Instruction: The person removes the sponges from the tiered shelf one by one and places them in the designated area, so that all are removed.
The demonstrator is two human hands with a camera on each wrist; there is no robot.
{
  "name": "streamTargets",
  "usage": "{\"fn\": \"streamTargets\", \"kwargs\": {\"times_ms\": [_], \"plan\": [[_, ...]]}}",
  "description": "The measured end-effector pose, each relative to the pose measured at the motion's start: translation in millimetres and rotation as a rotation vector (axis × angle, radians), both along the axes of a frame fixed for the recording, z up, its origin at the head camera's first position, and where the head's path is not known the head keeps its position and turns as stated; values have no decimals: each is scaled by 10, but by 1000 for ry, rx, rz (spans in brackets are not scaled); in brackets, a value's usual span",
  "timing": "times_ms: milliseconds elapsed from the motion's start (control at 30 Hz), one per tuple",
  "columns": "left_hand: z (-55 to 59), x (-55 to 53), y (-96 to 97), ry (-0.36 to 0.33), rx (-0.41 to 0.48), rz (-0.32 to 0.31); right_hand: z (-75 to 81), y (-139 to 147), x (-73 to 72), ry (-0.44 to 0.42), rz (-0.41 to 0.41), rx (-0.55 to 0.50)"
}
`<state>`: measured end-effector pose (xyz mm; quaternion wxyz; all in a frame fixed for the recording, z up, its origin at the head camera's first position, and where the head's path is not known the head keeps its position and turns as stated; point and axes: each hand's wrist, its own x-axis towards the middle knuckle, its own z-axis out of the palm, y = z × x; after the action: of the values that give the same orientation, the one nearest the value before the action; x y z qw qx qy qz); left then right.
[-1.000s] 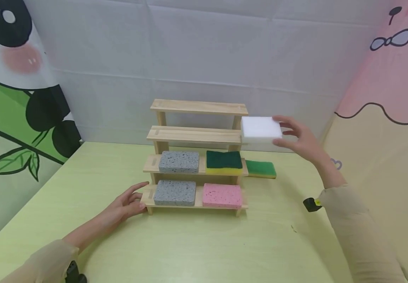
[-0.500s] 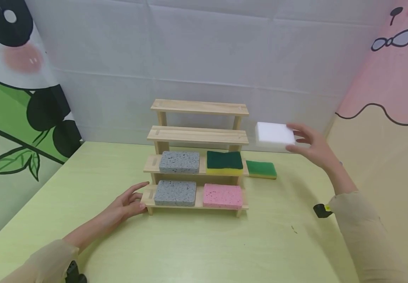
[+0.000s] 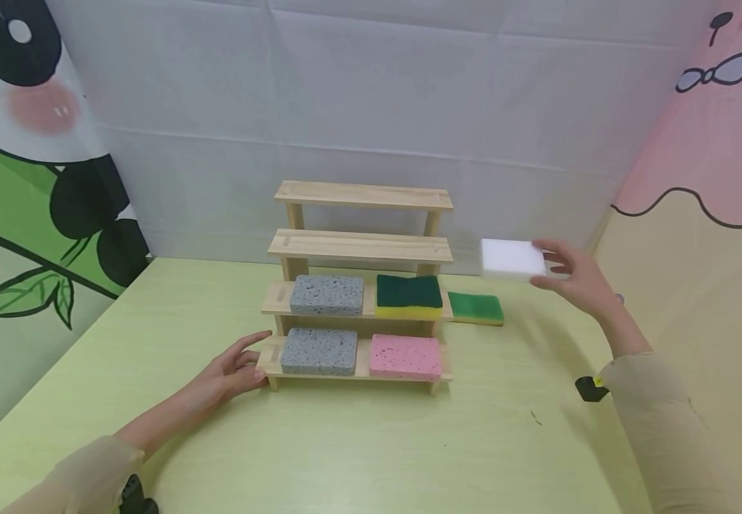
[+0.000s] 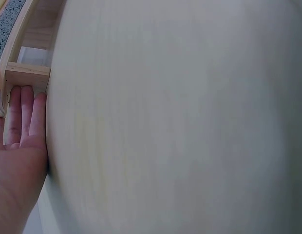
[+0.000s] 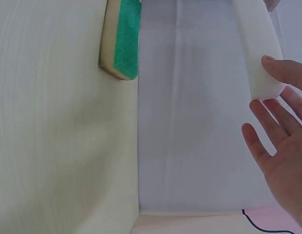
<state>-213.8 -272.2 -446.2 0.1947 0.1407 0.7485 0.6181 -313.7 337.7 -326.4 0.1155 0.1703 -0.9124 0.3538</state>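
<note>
My right hand (image 3: 573,280) pinches a white melamine sponge (image 3: 512,259) by its right end, holding it raised to the right of a wooden stepped rack (image 3: 361,245). In the right wrist view, the thumb presses one face of the sponge (image 5: 262,44) and fingertips meet its lower end. My left hand (image 3: 226,375) grips the left end of the rack's lowest shelf; in the left wrist view, several fingers reach under the plank to its leg (image 4: 27,73). Two speckled grey sponges (image 3: 327,295), a pink sponge (image 3: 405,356) and a dark green-and-yellow sponge (image 3: 408,295) lie on the lower two shelves.
A green scouring sponge (image 3: 475,308) lies on the pale table (image 3: 371,450), just right of the rack. Behind the rack hangs a white cloth (image 3: 371,107). Printed cartoon panels border the table on both sides.
My right hand has carried the white sponge rightward from beside the second shelf from the top, then lowered it somewhat. The left hand and the rack have stayed in place.
</note>
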Motion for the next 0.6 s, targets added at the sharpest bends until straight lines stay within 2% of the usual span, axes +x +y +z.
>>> {"fn": "streamTargets", "kwargs": {"times_ms": [233,600], "plan": [[-4,-6,5,5,9,-1,-160,128,-33,-13,-20,25],[-15,-3,5,8,-1,0,-297,266,-55,-85,-73,2]]}}
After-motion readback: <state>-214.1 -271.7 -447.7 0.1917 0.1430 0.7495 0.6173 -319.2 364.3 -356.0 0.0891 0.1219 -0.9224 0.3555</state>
